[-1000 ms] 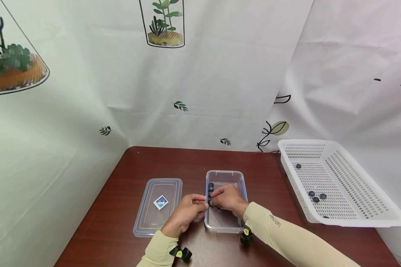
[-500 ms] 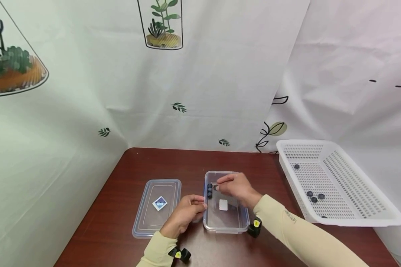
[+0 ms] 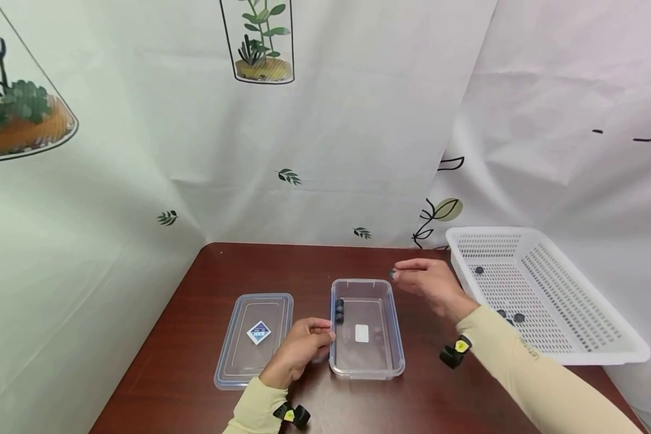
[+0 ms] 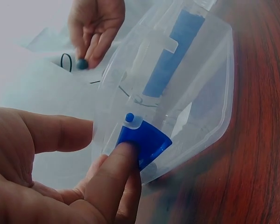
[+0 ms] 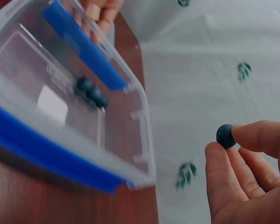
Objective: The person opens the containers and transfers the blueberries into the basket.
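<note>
My right hand [image 3: 428, 283] pinches one blueberry [image 5: 225, 136] between thumb and fingertips, raised past the right rim of a clear plastic box [image 3: 377, 355] with blue side latches. Inside that box, a short row of blueberries [image 3: 339, 310] lies along the left wall near the far end. My left hand [image 3: 301, 349] grips the box's left side, and in the left wrist view a finger lies on the blue latch [image 4: 147, 142]. Left of this hand, a clear lid [image 3: 239, 349] with a blue-and-white diamond sticker rests flat on the table.
On the right stands a white perforated basket [image 3: 602, 313] with several loose blueberries [image 3: 519, 317] in it; my right sleeve partly covers its near side. The dark red wooden table [image 3: 282, 265] ends at a printed cloth backdrop [image 3: 325, 120].
My right hand has risen out of the box and moved right with a blueberry at its fingertips. The left hand has kept its place at the box's left side.
</note>
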A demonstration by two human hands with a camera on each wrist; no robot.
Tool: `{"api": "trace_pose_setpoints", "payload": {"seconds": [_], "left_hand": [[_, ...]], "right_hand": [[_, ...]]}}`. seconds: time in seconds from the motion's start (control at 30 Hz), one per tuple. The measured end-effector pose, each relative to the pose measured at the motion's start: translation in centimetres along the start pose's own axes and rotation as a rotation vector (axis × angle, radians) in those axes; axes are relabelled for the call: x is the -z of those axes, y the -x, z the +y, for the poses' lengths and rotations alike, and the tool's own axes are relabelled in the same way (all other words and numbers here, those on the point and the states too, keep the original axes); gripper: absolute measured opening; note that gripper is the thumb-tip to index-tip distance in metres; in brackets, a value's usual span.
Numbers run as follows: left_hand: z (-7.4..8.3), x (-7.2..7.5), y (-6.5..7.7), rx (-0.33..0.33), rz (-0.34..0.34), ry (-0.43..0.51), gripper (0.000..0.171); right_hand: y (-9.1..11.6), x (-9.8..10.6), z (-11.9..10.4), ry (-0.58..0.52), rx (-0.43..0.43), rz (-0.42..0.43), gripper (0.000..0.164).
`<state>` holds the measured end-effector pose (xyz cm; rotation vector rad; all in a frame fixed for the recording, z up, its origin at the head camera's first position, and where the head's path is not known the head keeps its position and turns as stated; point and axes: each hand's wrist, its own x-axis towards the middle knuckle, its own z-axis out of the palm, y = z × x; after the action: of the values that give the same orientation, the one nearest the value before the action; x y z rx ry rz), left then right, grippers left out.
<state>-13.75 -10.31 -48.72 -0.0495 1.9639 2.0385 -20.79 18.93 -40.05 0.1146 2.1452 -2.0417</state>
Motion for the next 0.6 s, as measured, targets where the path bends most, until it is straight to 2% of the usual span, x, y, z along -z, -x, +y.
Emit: {"api": "trace_pose_setpoints", "payload": {"seconds": [0.17, 0.33, 0.6], "left_hand": [[-0.1, 0.0, 0.1, 0.003, 0.009, 0.004, 0.038], [-0.2, -0.1, 0.2, -0.005, 0.015, 0.002, 0.037], [-0.1, -0.1, 0.2, -0.009, 0.015, 0.002, 0.036]], "right_hand": [[1.0, 4.3, -0.8, -0.107, 0.034, 0.039, 0.018], [1.9, 9.1, -1.1, -0.240, 0.088, 0.086, 0.027], [3.1, 16.1, 0.2, -0.325, 0.057, 0.117, 0.034]]}}
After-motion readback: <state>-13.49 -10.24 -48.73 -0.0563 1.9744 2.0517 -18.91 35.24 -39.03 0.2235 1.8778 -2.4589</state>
